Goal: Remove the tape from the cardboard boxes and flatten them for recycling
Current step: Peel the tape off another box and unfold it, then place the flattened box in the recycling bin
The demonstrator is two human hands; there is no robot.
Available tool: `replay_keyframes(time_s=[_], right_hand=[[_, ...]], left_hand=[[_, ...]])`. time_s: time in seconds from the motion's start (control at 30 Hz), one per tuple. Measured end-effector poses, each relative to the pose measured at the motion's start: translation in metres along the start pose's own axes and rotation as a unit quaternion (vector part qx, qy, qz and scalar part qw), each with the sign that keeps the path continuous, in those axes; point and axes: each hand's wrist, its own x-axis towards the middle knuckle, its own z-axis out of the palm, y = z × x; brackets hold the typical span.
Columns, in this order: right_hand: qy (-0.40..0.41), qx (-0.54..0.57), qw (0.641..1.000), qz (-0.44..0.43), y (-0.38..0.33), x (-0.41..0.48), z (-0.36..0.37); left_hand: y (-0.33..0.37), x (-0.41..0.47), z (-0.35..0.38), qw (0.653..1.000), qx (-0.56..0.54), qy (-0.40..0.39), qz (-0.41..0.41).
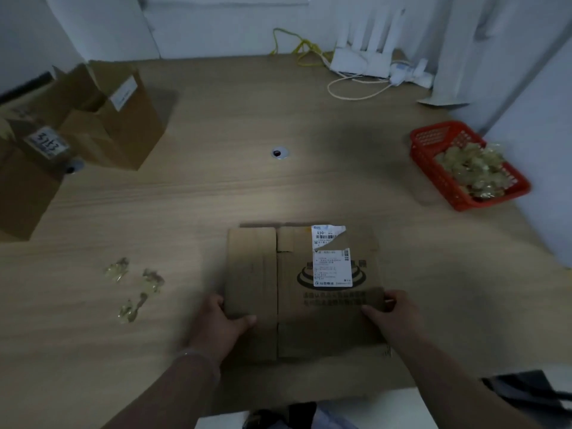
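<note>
Flattened box (305, 292): left hand (221, 320) and right hand (394, 315) grip its near edges. Risk: torn label (332, 257) on top remains stuck, contaminating recycling.

flattened box label (332, 267): "530" | left box label (46, 145): "3153"

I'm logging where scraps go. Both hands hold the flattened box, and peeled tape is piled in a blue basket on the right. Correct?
Almost. The head view shows the basket is red, not blue. The left hand and right hand do hold the flattened box, and peeled tape is piled in the basket.
</note>
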Motion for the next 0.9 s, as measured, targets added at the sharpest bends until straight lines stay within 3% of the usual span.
replay_keyframes(time_s=[0.17,0.33,0.63,0.9], right_hand=[[0.057,0.062,0.996,0.022,0.008,-0.050,-0.030],[0.193,0.090,0.977,0.019,0.023,-0.119,-0.071],[0.352,0.189,0.915,0.048,0.088,-0.215,-0.163],[0.428,0.229,0.871,0.067,0.187,-0.287,-0.246]], left_hand=[[0.023,-0.012,-0.010,0.992,-0.006,-0.019,0.123],[0.061,-0.029,-0.001,0.968,-0.002,-0.062,0.244],[0.144,-0.105,0.066,0.910,-0.025,-0.159,0.381],[0.188,-0.229,0.152,0.862,0.026,-0.213,0.460]])
